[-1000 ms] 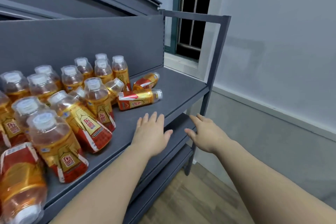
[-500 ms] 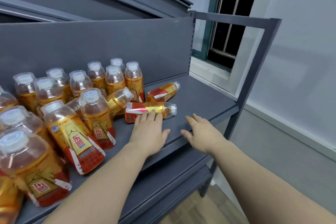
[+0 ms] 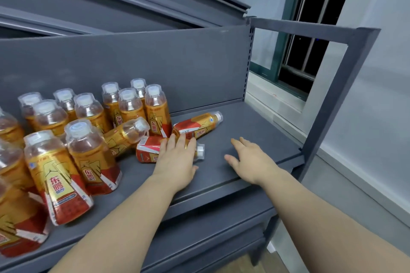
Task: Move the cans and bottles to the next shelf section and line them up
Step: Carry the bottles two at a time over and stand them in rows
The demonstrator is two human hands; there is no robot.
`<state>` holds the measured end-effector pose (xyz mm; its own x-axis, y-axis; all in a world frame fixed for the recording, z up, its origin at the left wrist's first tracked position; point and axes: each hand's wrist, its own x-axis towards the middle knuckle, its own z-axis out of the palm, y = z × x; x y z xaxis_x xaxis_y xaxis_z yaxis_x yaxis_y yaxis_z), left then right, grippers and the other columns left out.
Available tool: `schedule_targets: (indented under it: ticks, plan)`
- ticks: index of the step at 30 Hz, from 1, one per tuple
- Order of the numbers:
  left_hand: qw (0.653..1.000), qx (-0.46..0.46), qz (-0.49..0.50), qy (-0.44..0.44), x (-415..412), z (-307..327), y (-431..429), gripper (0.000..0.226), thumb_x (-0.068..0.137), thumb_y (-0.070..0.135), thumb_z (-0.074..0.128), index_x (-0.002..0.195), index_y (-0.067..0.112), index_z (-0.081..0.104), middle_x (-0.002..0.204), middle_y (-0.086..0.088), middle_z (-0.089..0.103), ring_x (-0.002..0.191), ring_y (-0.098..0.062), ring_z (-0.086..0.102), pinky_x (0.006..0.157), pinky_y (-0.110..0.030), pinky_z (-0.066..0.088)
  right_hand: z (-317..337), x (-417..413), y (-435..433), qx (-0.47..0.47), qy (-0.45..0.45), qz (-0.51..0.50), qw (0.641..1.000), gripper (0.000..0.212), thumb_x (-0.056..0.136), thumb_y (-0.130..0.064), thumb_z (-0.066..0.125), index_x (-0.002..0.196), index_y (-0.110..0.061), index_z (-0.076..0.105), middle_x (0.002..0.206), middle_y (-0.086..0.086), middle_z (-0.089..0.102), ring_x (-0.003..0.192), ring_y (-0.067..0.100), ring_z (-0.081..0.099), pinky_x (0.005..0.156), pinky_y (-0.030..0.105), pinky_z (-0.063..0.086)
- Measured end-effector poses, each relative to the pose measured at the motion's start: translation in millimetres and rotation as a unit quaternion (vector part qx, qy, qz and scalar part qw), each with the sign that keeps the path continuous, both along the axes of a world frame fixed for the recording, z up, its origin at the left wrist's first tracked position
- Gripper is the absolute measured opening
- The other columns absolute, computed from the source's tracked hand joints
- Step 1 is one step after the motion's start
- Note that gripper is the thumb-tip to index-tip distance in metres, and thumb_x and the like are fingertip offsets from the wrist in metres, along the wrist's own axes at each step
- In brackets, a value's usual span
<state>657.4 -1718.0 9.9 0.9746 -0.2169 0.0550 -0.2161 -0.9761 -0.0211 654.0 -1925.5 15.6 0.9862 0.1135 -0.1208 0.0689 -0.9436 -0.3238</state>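
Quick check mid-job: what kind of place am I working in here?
Probably a small shop or stockroom, though that is not certain. The grey metal shelf with its back panel looks like retail-style racking. It holds many identical orange drink bottles, and a barred window sits beyond its end.

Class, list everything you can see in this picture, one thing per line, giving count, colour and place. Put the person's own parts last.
standing bottles: over ten, amber drink with gold and red labels, crowded on the left of the shelf, some cut off at the picture's edge
toppled bottles: three, same colours, on their sides at the right of the group
shelf: one, dark grey, across the middle
window: one, dark green frame, behind the shelf at upper right
wall: pale grey, right
floor: wood brown, bottom
hands: two, bare; left hand lies with straight fingers on the nearest toppled bottle, right hand is open over bare shelf
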Motion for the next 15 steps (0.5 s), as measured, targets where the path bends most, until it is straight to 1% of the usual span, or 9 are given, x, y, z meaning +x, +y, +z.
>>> schedule_targets:
  ticks: [5, 9, 12, 15]
  plan:
    - [1.0, 0.017, 0.022, 0.01, 17.1, -4.0, 4.6, 0.08, 0.097, 0.04, 0.059, 0.159, 0.023, 0.01, 0.167, -0.013, 0.004, 0.153, -0.038, 0.003, 0.124, -0.052, 0.006, -3.3, 17.9, 2.1, -0.003, 0.011, 0.014, 1.0, 0.067, 0.105, -0.049, 0.038, 0.16, -0.021, 0.014, 0.167, 0.008, 0.01, 0.153, 0.025, 0.011, 0.123, 0.039, 0.014]
    - [0.999, 0.038, 0.022, 0.011, 27.5, -12.1, 12.4, 0.077, 0.098, 0.032, 0.059, 0.158, 0.024, 0.011, 0.166, -0.016, 0.005, 0.152, -0.04, 0.003, 0.123, -0.055, 0.005, -5.4, 30.4, 7.9, -0.007, 0.017, 0.013, 1.0, 0.067, 0.104, -0.05, 0.038, 0.16, -0.021, 0.014, 0.167, 0.007, 0.009, 0.153, 0.025, 0.011, 0.124, 0.039, 0.015]
    - [0.999, 0.048, 0.009, -0.002, 35.4, -19.3, 15.9, 0.074, 0.098, 0.024, 0.058, 0.156, 0.026, 0.013, 0.164, -0.016, 0.012, 0.152, -0.04, 0.007, 0.122, -0.056, 0.005, -5.5, 38.8, 11.2, -0.012, 0.019, 0.011, 1.0, 0.067, 0.104, -0.05, 0.038, 0.16, -0.021, 0.014, 0.167, 0.007, 0.009, 0.153, 0.025, 0.01, 0.123, 0.039, 0.014]
    - [0.998, 0.056, -0.008, -0.026, 42.1, -20.0, 17.8, 0.071, 0.096, 0.028, 0.06, 0.153, 0.026, 0.019, 0.154, -0.015, 0.031, 0.145, -0.037, 0.024, 0.121, -0.058, 0.013, -6.7, 44.8, 14.9, -0.015, 0.019, 0.006, 1.0, 0.067, 0.104, -0.05, 0.038, 0.16, -0.021, 0.014, 0.167, 0.007, 0.01, 0.153, 0.025, 0.011, 0.123, 0.038, 0.014]
